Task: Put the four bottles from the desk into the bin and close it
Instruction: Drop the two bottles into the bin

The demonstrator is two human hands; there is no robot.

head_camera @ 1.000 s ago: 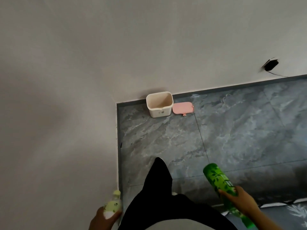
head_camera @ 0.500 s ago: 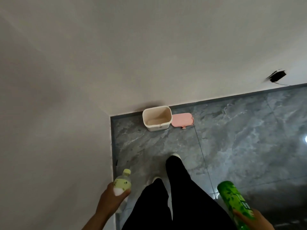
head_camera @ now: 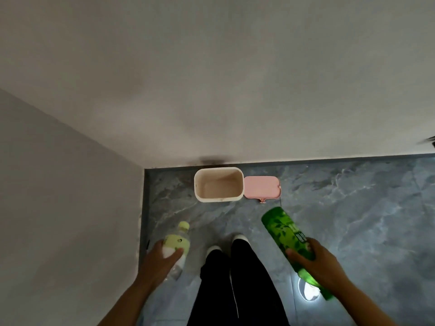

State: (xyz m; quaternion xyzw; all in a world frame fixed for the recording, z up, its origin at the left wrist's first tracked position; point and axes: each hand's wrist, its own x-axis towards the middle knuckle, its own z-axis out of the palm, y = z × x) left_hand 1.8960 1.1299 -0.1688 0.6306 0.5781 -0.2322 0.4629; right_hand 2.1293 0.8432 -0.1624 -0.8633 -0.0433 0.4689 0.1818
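An open cream bin (head_camera: 219, 198) stands on the floor against the far wall, and nothing shows inside it. Its pink lid (head_camera: 261, 187) lies flat on the floor just right of it. My left hand (head_camera: 160, 262) is closed around a small clear bottle with a pale yellow-green label and cap (head_camera: 177, 241), held near the left wall. My right hand (head_camera: 317, 260) grips a tall green bottle with a leaf pattern (head_camera: 282, 229), its end pointing toward the lid. Both bottles are short of the bin.
Grey marbled floor tiles (head_camera: 353, 208) stretch to the right. A wall corner (head_camera: 143, 170) closes in the left and far sides. My dark trouser legs and white shoes (head_camera: 237, 238) are between my hands. A bright light reflection (head_camera: 308, 290) shows on the floor.
I have walked closer to the bin, which now looks larger and nearer. Both hands have risen forward with their bottles. My feet now stand side by side.
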